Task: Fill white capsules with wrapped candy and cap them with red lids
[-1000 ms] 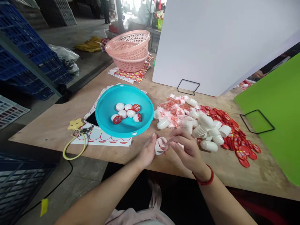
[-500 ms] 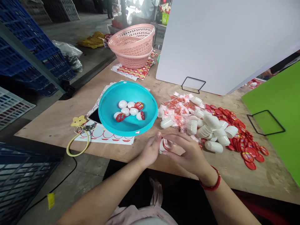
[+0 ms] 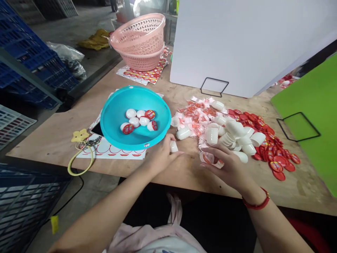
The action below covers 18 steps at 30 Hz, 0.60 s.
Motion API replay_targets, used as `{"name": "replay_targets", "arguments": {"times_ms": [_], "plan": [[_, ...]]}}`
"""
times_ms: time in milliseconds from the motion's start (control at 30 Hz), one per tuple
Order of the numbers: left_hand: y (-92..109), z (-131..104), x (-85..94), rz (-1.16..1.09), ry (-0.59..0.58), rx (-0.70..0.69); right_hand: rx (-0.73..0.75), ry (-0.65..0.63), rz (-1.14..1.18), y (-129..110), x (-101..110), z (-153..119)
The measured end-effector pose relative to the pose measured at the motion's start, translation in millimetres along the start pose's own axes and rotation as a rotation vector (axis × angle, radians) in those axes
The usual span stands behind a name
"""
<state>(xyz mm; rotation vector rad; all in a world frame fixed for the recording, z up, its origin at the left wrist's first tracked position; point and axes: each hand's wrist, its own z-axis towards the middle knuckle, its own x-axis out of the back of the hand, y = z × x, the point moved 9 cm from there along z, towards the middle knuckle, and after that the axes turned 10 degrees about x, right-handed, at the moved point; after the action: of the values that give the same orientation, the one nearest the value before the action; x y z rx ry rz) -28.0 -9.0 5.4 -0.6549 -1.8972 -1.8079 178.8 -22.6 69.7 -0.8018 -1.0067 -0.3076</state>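
Observation:
My left hand [image 3: 162, 154] is beside the near right rim of a turquoise bowl [image 3: 113, 138], fingers curled round a small white plastic cup [image 3: 173, 146]. Several white capsules with red printed lids [image 3: 127, 129] lie in the bowl. Over the table, just left of the heap of white cups [image 3: 235, 129], my right hand [image 3: 228, 167] has thumb and fingers bent round another white-rimmed cup [image 3: 206, 158] with something orange-red showing in it. Behind that hand is a pile of clear packets with orange contents [image 3: 195, 114]. Red round lids [image 3: 279, 161] spread to the right.
Stacked pink baskets [image 3: 142, 59] stand at the back on printed sheets. A white panel [image 3: 218, 42] and a green panel [image 3: 313, 105] rise behind the piles. A yellow ring with a star charm [image 3: 80, 135] lies left of the bowl. Blue crates [image 3: 26, 52] stand at left.
My hands, together over a white cup with red at its edge before, have moved apart. The left is closer to the bowl, the right closer to the cup heap. The view has shifted slightly.

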Motion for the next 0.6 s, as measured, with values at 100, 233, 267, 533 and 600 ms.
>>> {"name": "replay_targets", "arguments": {"times_ms": [100, 233, 267, 533, 600], "plan": [[6.5, 3.9, -1.2, 0.175, -0.008, -0.162, -0.039, -0.013, 0.055, 2.8, -9.1, -8.5], [9.4, -1.6, -4.6, 0.252, -0.030, -0.265, -0.098, -0.024, 0.112, 3.9, -20.9, -12.5], [8.7, -3.9, -3.9, 0.270, -0.020, -0.266, -0.110, -0.022, 0.131, 4.7, -24.4, -13.2], [5.8, -30.2, 4.5, 0.365, 0.046, -0.270, -0.067, -0.021, 0.212, 8.6, -53.3, -10.9], [7.1, -39.6, 8.0, 0.369, 0.077, -0.280, -0.065, -0.032, 0.220, 10.3, -57.6, -6.4]]}}
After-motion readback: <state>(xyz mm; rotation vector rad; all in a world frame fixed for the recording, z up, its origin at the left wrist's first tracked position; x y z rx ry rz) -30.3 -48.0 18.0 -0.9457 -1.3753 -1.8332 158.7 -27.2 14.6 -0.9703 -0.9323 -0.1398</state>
